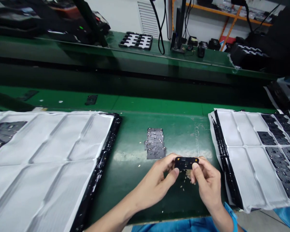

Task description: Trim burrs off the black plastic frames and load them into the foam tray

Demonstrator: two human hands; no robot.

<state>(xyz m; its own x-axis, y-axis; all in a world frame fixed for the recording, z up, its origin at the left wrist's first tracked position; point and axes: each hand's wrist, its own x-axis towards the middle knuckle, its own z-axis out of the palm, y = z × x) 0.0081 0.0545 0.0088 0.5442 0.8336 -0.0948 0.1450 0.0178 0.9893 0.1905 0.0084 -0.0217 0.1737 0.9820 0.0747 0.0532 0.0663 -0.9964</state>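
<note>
Between my two hands I hold a small black plastic plate (186, 163) with a yellow patch near each end. My left hand (163, 178) grips its left end between thumb and fingers. At the right end, my right hand (206, 177) has its thumb pressed on the front face. Below the plate, a small pile of tiny beige pieces (188, 174) lies on the green table, partly hidden by my right fingers. Up and to the left of my hands, several grey-black plates (156, 143) lie overlapped in a column.
A white-lined compartment tray (50, 135) stands at left, with dark plates in its far-left section. Another white-lined tray (244, 161) at right holds rows of dark plates. One dark plate (91, 100) lies beyond the left tray. A raised green shelf (140, 53) runs behind.
</note>
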